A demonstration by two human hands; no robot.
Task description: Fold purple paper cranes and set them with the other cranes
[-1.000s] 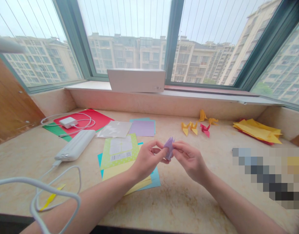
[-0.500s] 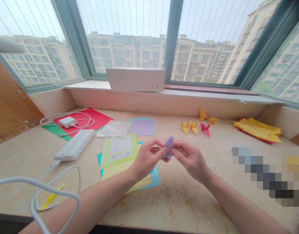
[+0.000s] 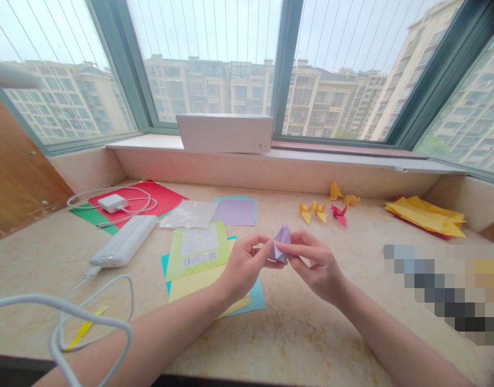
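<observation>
A small folded piece of purple origami paper [image 3: 283, 242] is held up between my hands over the middle of the counter. My left hand [image 3: 249, 262] pinches it from the left, thumb in front. From the right, my right hand [image 3: 317, 262] touches it, the index finger lying across its front face and the thumb below. Several finished paper cranes stand behind my right hand, among them a yellow crane [image 3: 320, 211] and a red crane [image 3: 339, 215]. A green-patterned paper packet [image 3: 202, 248] lies left of my left hand, on yellow and blue sheets [image 3: 198, 287].
Purple sheets [image 3: 234, 212] and a clear sleeve [image 3: 189, 214] lie behind. At left are red paper [image 3: 166, 196], a white charger [image 3: 113, 202], a power bank [image 3: 123, 242] and a looped white cable [image 3: 89, 317]. Yellow sheets [image 3: 426, 216] lie far right; a white box [image 3: 226, 134] stands on the sill.
The purple folded paper has turned slightly and shifted a little right. My right index finger has moved across its front, and the folds look more spread.
</observation>
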